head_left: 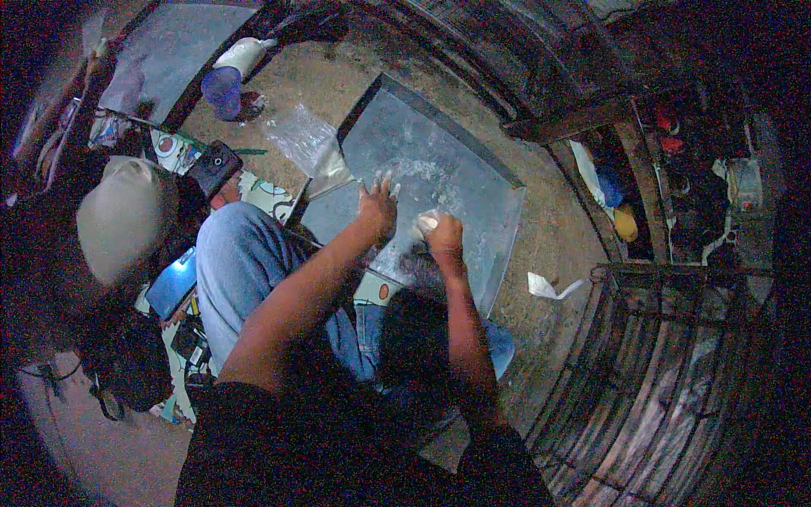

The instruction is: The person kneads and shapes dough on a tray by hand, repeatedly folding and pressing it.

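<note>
A grey metal tray [473, 186], dusted with white powder, lies before me. My left hand [378, 205] has its fingers spread on the tray, their tips whitened with powder. My right hand [446, 237] is closed on a small pale lump [427, 224], whose exact nature I cannot make out, over the powdered middle. A clear plastic bag [300, 139] with some white material inside lies against the tray's upper-left corner.
A purple cup [221, 91] and white bag [241, 55] stand upper left. Leftward are a black device [215, 169], a pale cap-like shape [127, 215] and a lit phone [173, 287]. A white paper scrap [545, 286] lies right, near slatted wood [642, 372]; beams [574, 122] border the floor.
</note>
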{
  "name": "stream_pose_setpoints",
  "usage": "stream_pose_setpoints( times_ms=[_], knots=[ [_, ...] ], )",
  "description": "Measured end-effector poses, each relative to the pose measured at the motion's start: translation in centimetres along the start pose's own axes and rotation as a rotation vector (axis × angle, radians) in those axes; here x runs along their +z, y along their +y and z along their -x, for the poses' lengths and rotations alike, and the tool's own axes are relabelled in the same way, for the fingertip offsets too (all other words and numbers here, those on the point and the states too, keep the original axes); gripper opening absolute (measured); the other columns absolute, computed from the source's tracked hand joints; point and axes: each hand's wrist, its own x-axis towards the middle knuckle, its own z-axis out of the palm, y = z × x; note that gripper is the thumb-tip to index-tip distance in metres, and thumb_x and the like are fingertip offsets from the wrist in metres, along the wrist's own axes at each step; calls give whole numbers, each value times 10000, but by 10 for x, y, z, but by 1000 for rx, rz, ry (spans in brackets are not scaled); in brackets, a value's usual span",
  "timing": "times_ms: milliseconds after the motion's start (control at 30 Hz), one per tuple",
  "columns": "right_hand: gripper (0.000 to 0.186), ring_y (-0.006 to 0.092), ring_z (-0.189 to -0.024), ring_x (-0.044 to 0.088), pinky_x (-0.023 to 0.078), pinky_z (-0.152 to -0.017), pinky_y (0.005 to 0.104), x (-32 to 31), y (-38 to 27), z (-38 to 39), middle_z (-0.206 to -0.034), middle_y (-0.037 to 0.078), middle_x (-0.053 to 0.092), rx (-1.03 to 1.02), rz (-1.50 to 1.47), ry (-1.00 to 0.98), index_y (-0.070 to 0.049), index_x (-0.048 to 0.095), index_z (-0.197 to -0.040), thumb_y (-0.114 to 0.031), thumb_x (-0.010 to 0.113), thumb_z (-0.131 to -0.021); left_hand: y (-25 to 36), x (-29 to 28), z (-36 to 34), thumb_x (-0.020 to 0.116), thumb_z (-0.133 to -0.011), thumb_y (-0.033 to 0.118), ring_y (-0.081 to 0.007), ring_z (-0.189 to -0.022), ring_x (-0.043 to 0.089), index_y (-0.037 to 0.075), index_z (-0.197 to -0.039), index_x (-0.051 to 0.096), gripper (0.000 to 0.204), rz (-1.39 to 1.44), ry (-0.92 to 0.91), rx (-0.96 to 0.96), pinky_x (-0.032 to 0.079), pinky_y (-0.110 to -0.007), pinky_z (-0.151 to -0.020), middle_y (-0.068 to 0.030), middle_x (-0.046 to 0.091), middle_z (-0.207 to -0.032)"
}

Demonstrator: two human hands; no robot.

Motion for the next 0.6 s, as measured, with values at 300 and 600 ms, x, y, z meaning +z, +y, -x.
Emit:
stream_pose_setpoints(
  times_ms=[300, 600],
  knots=[
    [283, 328, -806, 660, 514, -735, 405, -38, -24, -34, -857, 138, 691, 15, -115, -200, -115, 718, -910, -332, 735, -727, -16, 78, -29, 774, -661, 269, -364, -1426, 91, 60, -1466, 222, 998, 36, 529, -121, 136, -629, -1084, -178, 60, -1551],
    [348, 336, -896, 651, 514, -726, 445, -53, -26, -24, -910, 166, 678, 150, 42, -152, -90, 686, -1043, -287, 697, -755, -5, -18, 7, 491, -838, 288, -384, -1408, 151, 58, -1438, 285, 675, 13, -83, 36, 128, -676, -1052, -211, 153, -1522]
  ],
)
